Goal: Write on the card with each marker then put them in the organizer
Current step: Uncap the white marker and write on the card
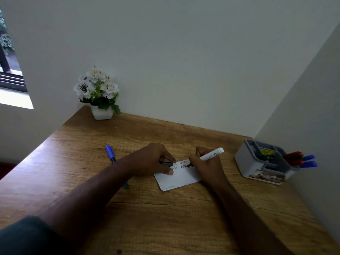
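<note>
At frame centre, a white rectangular paper card [181,176] (black lettering) is pinned by the left hand [156,160], fingers curled on a black cap [166,163]; a white cylindrical marker [209,155] is pinched by the right hand [204,162], tip on card.

Wood-grain desk [92,172] with slight sheen, matt paper card [181,178], grey plastic organizer [252,162]

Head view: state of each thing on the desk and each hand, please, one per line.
Card: flat on desk, partly written.
White marker: uncapped, tip on card.
Black cap: off, in left hand.
Blue marker: lying on desk.
Organizer: upright, holds red and blue markers.
Left hand: pins card.
Right hand: grips white marker.
</note>
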{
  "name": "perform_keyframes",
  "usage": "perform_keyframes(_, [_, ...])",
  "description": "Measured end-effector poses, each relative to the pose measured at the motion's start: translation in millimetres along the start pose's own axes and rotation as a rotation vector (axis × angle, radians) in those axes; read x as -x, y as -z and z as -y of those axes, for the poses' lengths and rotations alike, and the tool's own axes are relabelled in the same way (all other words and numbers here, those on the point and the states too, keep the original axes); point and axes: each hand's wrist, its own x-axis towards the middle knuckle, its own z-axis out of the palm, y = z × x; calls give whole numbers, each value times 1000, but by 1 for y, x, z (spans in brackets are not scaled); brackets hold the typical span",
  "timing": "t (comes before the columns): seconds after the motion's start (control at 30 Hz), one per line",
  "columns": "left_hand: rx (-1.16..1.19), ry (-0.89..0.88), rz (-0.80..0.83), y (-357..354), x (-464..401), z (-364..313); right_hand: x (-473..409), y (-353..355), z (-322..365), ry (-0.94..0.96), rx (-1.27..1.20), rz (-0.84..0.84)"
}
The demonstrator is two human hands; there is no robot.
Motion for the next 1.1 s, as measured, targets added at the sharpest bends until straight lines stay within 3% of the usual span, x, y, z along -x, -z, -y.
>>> perform_keyframes(1.1, [1,4,4,-1,-2,5,-2,6,-5,-26,6,15])
